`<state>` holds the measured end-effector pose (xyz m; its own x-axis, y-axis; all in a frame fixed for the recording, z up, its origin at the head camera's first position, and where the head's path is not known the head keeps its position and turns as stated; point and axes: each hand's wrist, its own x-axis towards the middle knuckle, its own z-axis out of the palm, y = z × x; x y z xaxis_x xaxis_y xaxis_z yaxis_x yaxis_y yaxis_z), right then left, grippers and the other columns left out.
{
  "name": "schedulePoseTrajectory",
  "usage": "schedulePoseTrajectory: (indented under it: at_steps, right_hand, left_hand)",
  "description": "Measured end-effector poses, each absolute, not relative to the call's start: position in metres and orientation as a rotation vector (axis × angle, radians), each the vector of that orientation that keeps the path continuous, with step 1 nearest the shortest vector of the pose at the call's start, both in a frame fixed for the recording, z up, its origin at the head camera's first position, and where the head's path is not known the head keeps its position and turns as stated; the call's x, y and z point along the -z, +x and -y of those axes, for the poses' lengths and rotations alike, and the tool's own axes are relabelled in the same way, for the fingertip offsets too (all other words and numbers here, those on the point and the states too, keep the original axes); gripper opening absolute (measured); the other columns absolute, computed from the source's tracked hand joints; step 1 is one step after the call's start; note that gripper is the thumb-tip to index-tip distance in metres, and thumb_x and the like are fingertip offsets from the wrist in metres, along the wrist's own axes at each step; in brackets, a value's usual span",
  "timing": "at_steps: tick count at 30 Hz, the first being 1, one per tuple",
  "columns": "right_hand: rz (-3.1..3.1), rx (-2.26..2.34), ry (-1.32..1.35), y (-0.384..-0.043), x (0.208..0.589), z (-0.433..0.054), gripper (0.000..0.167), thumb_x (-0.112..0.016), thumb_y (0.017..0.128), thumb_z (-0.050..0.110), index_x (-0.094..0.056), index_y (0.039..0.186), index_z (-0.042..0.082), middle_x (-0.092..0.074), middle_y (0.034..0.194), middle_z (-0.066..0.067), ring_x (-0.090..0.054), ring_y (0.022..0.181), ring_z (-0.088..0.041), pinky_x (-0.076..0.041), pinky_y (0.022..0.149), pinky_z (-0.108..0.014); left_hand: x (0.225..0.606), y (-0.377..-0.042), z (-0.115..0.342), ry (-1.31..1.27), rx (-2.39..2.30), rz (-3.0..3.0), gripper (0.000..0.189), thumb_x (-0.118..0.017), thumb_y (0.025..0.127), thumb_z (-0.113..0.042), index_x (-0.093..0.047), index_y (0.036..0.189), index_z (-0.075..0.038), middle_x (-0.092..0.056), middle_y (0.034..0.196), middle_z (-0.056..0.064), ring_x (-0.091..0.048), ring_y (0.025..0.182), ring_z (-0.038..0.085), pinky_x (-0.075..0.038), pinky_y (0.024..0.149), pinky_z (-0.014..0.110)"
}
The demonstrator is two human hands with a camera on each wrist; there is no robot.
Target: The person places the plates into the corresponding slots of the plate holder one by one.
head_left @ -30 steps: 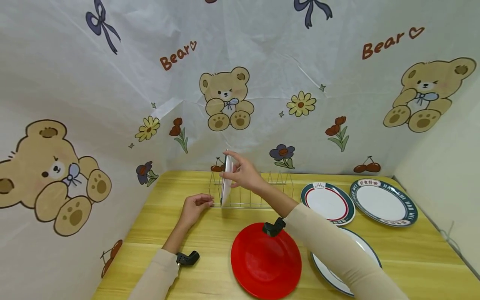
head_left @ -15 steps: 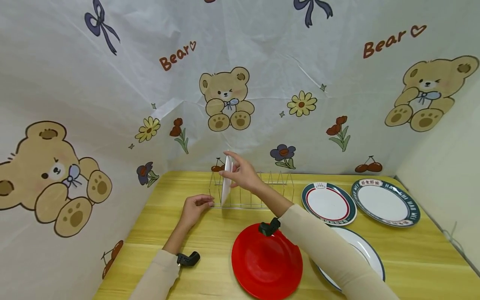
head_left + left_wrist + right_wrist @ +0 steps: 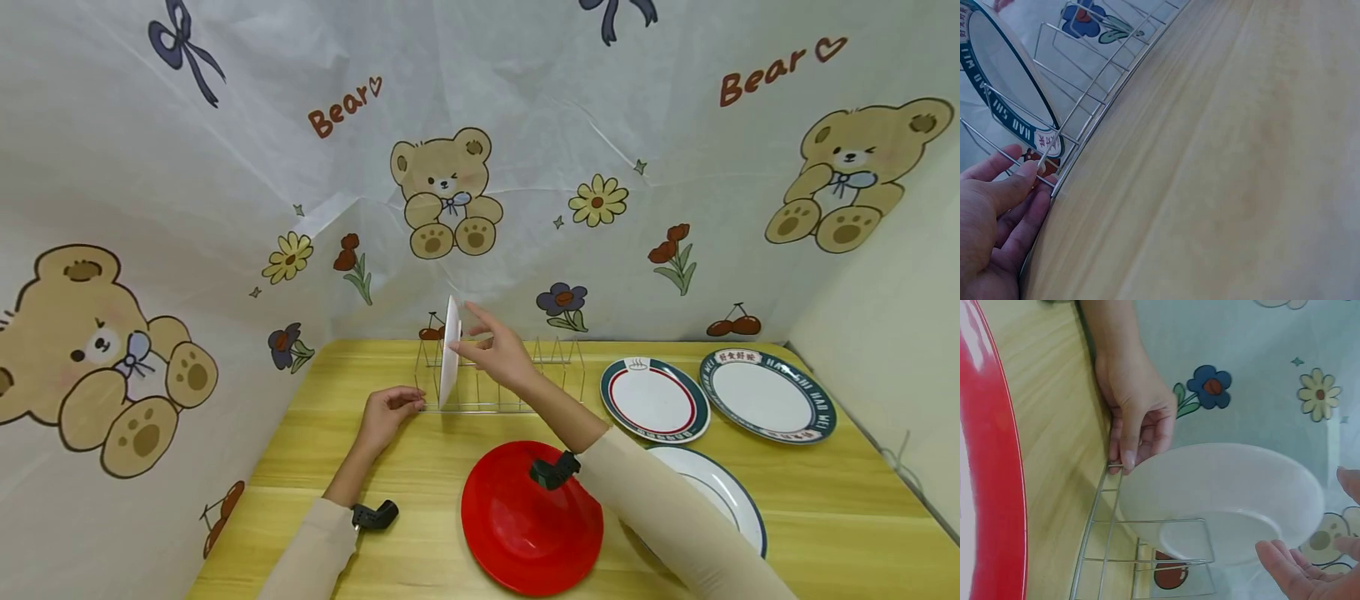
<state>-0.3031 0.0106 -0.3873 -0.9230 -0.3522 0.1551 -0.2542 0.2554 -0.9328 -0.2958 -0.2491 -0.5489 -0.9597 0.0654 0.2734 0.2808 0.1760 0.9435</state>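
Green-rimmed plate is standing in wire rack, just left of spread right grip. Left grip is pinching rack end.

White racked plate, green lettered rim; silvery rack; plain red plate; yellow wood-grain surface; white backdrop, 3 tan bears.

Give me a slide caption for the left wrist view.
A left hand grips the end of a wire rack, a green-rimmed, lettered plate standing on edge among its wires.

Plain beige sleeves — lightly creased — and a small, black, angular camera worn at each wrist.
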Motion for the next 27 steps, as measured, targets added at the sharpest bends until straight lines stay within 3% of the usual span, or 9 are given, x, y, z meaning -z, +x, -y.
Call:
schedulePoseTrajectory:
  at_steps: [7, 18, 22, 27]
  right_hand:
    - [-2.412, 1.854, -0.636, -0.275, 0.378, -0.051, 0.069, -0.073, 0.096, 0.03, -0.041, 0.156, 0.024, -0.059, 0.132, -0.016, -0.064, 0.108, -0.032, -0.062, 0.082, -0.04]
    - [-2.633, 1.763, -0.625, -0.226, 0.375, -0.144, 0.057, -0.069, 0.099, 0.028, -0.049, 0.151, 0.023, -0.063, 0.131, -0.011, -0.065, 0.113, -0.031, -0.061, 0.083, -0.033]
    - [-2.732, 1.692, -0.551, -0.209, 0.379, -0.177, 0.054, -0.067, 0.101, 0.028, -0.049, 0.152, 0.022, -0.063, 0.131, -0.009, -0.065, 0.112, -0.019, -0.059, 0.083, -0.024]
    - [-2.78, 1.722, -0.495, -0.19, 0.385, -0.213, 0.055, -0.066, 0.101, 0.022, -0.047, 0.153, 0.017, -0.063, 0.13, -0.002, -0.062, 0.109, 0.0, -0.06, 0.079, -0.022]
  left_hand:
    - [0.551, -0.298, 0.254, -0.324, 1.86, 2.297, 0.018, -0.074, 0.091, -0.001, -0.076, 0.108, 0.004, -0.073, 0.104, 0.023, -0.071, 0.093, 0.038, -0.061, 0.078, 0.028]
    - [0.524, -0.283, 0.246, -0.352, 1.893, 2.316, 0.019, -0.069, 0.092, 0.008, -0.07, 0.11, 0.015, -0.071, 0.103, 0.03, -0.068, 0.095, 0.047, -0.062, 0.08, 0.037]
    - [0.522, -0.281, 0.243, -0.371, 1.894, 2.303, 0.02, -0.069, 0.092, 0.008, -0.069, 0.11, 0.016, -0.07, 0.103, 0.032, -0.068, 0.094, 0.048, -0.062, 0.08, 0.037]
    - [0.524, -0.282, 0.243, -0.373, 1.888, 2.306, 0.019, -0.07, 0.091, 0.009, -0.071, 0.109, 0.014, -0.072, 0.103, 0.028, -0.068, 0.095, 0.048, -0.062, 0.08, 0.038]
